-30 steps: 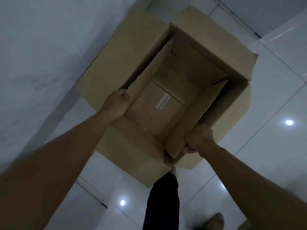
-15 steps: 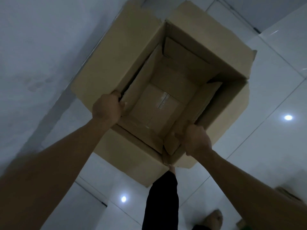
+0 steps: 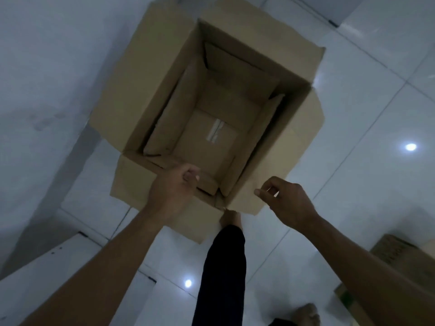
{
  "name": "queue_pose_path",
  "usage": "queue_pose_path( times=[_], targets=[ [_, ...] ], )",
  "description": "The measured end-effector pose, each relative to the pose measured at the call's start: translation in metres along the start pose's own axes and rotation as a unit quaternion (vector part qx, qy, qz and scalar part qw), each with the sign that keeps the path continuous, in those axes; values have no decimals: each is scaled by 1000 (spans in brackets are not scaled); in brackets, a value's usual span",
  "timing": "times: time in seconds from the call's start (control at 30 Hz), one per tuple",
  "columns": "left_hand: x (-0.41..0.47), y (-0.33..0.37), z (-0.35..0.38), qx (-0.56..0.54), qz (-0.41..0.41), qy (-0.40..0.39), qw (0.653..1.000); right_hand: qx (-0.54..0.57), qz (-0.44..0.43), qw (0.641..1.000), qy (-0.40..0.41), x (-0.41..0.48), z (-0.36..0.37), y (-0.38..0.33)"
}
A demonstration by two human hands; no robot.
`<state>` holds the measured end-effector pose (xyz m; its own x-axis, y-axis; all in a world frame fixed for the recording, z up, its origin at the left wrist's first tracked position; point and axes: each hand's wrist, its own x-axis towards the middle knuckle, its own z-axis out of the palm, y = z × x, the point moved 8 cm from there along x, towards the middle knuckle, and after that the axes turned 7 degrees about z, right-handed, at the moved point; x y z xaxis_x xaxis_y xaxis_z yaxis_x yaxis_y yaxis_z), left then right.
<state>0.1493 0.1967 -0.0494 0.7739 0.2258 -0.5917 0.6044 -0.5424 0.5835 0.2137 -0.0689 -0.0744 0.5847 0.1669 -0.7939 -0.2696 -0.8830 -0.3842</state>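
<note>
The cardboard box (image 3: 211, 147) stands open on the floor (image 3: 376, 114) by the wall (image 3: 47, 67), its flaps splayed, liner panels (image 3: 174, 109) set against its sides and nothing packed inside. My left grip (image 3: 175, 187) curls at the near rim, and I cannot tell if it holds card. My right grip (image 3: 282, 198) hangs loosely curled and empty beside the right flap (image 3: 294, 147). I judge the lining nearly done, with filling and closing left.

Brown cardboard box (image 3: 226, 102) stands upright on the white tiled floor (image 3: 376, 102), all four flaps splayed outward.
</note>
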Motion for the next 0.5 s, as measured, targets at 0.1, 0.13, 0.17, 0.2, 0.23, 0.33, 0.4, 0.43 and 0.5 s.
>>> queue_pose_path(
  times=[0.1,0.13,0.17,0.2,0.23,0.33,0.4,0.43,0.5],
  targets=[
    [-31,41,53,68,59,-56,994,-10,29,1000,1,-28,-4,53],
    [-42,55,74,86,83,-73,990,-16,35,999,2,-39,-4,73],
    [-52,68,96,109,110,-93,984,-20,41,999,2,-51,-4,94],
    [-62,81,119,135,138,-115,974,-24,44,999,3,-63,-4,116],
    [-71,93,143,161,162,-140,963,-25,46,999,5,-76,-5,139],
    [-100,125,215,218,205,-197,934,-13,69,998,10,-118,-8,217],
    [-120,144,263,243,225,-227,916,-5,97,995,16,-145,-10,273],
    [-131,153,289,257,235,-245,905,-1,109,994,23,-159,-11,301],
    [-153,171,341,293,266,-274,876,10,127,991,39,-184,-14,355]
  ],
)
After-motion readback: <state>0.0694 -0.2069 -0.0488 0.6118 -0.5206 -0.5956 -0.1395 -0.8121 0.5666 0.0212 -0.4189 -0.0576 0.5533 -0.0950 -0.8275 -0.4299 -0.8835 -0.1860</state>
